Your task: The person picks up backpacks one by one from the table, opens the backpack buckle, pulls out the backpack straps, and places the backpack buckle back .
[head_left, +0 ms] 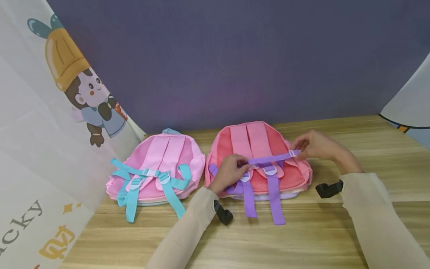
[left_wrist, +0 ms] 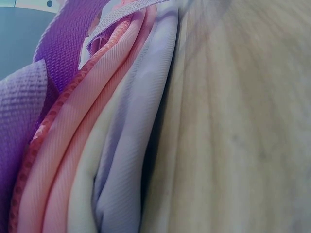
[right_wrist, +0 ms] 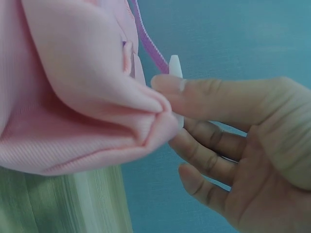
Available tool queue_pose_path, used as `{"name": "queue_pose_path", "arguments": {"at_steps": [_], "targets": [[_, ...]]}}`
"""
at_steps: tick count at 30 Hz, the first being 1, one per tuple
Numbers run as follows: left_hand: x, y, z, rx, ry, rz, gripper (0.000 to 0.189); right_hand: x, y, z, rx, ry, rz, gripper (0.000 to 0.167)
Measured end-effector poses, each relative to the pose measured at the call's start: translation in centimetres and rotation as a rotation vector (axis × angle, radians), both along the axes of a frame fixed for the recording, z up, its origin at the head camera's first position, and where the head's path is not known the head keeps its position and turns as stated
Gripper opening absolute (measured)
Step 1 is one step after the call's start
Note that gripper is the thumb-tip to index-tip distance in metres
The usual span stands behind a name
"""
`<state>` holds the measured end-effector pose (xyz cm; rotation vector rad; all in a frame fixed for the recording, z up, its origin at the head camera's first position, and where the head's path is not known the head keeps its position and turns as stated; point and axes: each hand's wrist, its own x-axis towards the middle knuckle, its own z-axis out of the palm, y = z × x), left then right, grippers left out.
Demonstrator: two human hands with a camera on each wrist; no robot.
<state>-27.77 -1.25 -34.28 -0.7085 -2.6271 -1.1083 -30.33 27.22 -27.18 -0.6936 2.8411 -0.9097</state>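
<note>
A coral-pink backpack [head_left: 274,140] lies on the wooden table, its padded shoulder straps facing up. My right hand [head_left: 314,145] pinches a white strap adjuster [head_left: 294,153] at the bag's right side, and the right wrist view shows thumb and fingers on that white adjuster [right_wrist: 175,65]. From there a purple strap [head_left: 272,159] runs taut across the bag to my left hand [head_left: 231,172], whose thumb and fingers pinch its other end. Only the bag's layered edge [left_wrist: 121,145] and purple webbing [left_wrist: 68,43] show in the left wrist view; the left hand is out of that frame.
A lighter pink backpack [head_left: 152,153] with turquoise straps [head_left: 173,198] lies close on the left. Two purple strap tails [head_left: 276,201] hang over the front of the coral bag onto the table [head_left: 268,246]. A dark panel [head_left: 235,63] stands behind, and a printed white curtain [head_left: 30,130] borders the left.
</note>
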Motion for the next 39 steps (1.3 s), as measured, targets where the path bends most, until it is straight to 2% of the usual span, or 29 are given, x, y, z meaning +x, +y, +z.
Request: {"name": "queue_pose_path", "arguments": {"at_steps": [8, 17, 32, 39], "targets": [[0.4, -0.4, -0.2, -0.008, -0.001, -0.001, 0.022, 0.9, -0.3, -0.3, 0.004, -0.017, -0.007, 0.023], [0.9, -1.1, -0.5, -0.011, -0.004, -0.010, 0.021, 2.0, -0.7, -0.5, 0.005, 0.007, 0.009, 0.026], [1.8, -1.8, -1.0, 0.014, -0.028, -0.051, 0.023, 3.6, -1.4, -1.3, 0.002, -0.021, -0.038, 0.035], [1.8, -1.7, -0.9, 0.017, -0.043, -0.051, 0.023, 3.5, -1.3, -1.3, 0.008, -0.026, -0.041, 0.037]]}}
